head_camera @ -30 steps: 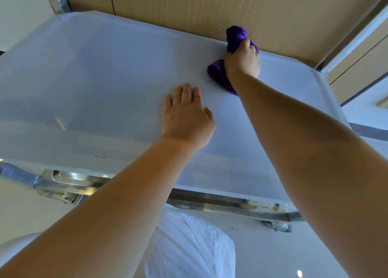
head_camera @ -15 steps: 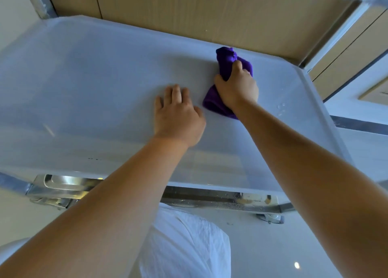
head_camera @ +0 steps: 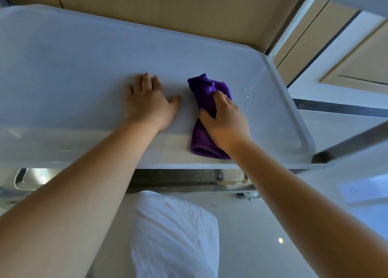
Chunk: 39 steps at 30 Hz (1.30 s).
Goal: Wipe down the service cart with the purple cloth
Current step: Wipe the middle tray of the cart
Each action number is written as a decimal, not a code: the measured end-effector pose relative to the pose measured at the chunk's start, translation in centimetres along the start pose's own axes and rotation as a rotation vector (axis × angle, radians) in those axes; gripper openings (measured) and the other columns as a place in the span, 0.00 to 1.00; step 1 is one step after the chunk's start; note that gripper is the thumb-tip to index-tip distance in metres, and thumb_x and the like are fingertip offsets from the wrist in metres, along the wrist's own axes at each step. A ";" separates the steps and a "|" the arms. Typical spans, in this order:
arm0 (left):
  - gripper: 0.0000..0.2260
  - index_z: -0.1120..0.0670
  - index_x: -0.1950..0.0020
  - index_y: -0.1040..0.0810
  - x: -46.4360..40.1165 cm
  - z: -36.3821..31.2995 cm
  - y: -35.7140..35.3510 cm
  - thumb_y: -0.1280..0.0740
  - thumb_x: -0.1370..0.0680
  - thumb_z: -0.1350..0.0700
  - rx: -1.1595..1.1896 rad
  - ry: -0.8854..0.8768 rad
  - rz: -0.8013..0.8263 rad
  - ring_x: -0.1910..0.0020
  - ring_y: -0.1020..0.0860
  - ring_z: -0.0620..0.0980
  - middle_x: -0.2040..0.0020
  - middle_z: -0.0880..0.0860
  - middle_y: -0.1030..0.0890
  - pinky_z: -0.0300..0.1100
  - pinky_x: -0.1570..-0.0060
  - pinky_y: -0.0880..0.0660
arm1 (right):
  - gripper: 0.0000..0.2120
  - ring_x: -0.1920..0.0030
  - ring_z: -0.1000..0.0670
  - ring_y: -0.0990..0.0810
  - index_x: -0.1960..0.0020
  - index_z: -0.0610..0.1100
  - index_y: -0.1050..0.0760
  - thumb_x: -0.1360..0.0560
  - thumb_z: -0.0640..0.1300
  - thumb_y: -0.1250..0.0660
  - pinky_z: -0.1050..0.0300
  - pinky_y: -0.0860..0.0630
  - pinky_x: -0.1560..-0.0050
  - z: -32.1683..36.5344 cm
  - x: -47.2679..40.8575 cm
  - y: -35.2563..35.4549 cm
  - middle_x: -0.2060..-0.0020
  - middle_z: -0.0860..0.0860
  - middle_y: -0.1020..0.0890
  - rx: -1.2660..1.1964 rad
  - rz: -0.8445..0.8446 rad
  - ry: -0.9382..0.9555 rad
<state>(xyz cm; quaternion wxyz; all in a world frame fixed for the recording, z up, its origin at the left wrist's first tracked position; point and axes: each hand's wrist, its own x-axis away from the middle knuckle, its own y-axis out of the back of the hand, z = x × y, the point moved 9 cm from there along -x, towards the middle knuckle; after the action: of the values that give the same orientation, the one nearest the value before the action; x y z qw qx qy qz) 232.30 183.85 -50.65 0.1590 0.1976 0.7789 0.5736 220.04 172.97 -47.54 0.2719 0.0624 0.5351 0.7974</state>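
The service cart's white top tray (head_camera: 73, 71) fills the upper half of the head view, with a raised rim along its right side. My right hand (head_camera: 225, 123) presses the bunched purple cloth (head_camera: 204, 92) onto the tray, right of centre and close to the near edge. The cloth sticks out beyond my fingers and under my wrist. My left hand (head_camera: 149, 103) lies flat on the tray with fingers spread, just left of the cloth and not touching it. Water droplets (head_camera: 247, 95) glisten to the right of the cloth.
Wooden panelling (head_camera: 189, 11) stands right behind the cart. A shiny metal rail (head_camera: 189, 181) and a caster (head_camera: 248, 194) show under the tray's near edge. My white garment (head_camera: 174, 235) hangs below over a pale floor. Cabinet doors (head_camera: 357, 67) are at the right.
My right hand has dragged the cloth from the tray's far edge toward the near edge. My left hand stayed planted in about the same spot.
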 end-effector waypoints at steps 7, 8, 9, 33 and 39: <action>0.32 0.60 0.25 0.46 0.2 0.0 0.1 0.45 0.21 0.41 0.014 -0.028 0.002 0.25 0.51 0.55 0.23 0.59 0.48 0.50 0.28 0.53 | 0.09 0.61 0.50 0.30 0.48 0.43 0.29 0.25 0.47 0.36 0.59 0.36 0.64 -2.3 2.5 1.9 0.63 0.56 0.28 -0.074 0.063 0.052; 0.32 0.60 0.25 0.46 0.2 0.0 0.2 0.45 0.21 0.41 0.017 -0.029 -0.002 0.25 0.50 0.55 0.23 0.59 0.48 0.50 0.28 0.53 | 0.10 0.60 0.49 0.29 0.46 0.43 0.28 0.25 0.46 0.35 0.59 0.35 0.61 -2.6 2.7 2.3 0.61 0.54 0.27 -0.096 0.076 0.070; 0.32 0.60 0.25 0.46 0.1 0.0 0.2 0.45 0.21 0.41 0.021 -0.030 -0.006 0.25 0.50 0.55 0.24 0.59 0.47 0.50 0.29 0.53 | 0.11 0.61 0.49 0.28 0.44 0.44 0.27 0.25 0.45 0.35 0.59 0.34 0.59 -2.9 2.9 2.6 0.60 0.53 0.26 -0.117 0.086 0.089; 0.27 0.58 0.25 0.43 7.4 -9.4 -1.2 0.43 0.22 0.51 0.199 -0.246 0.037 0.25 0.47 0.54 0.25 0.58 0.41 0.44 0.27 0.54 | 0.15 0.58 0.61 0.33 0.44 0.43 0.26 0.27 0.50 0.38 0.66 0.33 0.54 -3.2 3.9 4.0 0.57 0.59 0.29 -0.068 0.056 0.368; 0.29 0.57 0.24 0.46 7.9 -9.8 -1.7 0.45 0.21 0.44 0.116 -0.245 0.035 0.25 0.50 0.57 0.24 0.61 0.46 0.47 0.28 0.56 | 0.19 0.61 0.52 0.26 0.45 0.38 0.25 0.28 0.51 0.38 0.69 0.35 0.55 -4.6 1.5 4.2 0.59 0.47 0.21 0.056 0.118 0.457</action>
<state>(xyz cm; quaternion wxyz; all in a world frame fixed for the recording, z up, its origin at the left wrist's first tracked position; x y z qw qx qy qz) 220.52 179.15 -49.60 0.2314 0.2885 0.7819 0.5018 215.47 168.77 -46.02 0.0948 -0.0809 0.6002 0.7901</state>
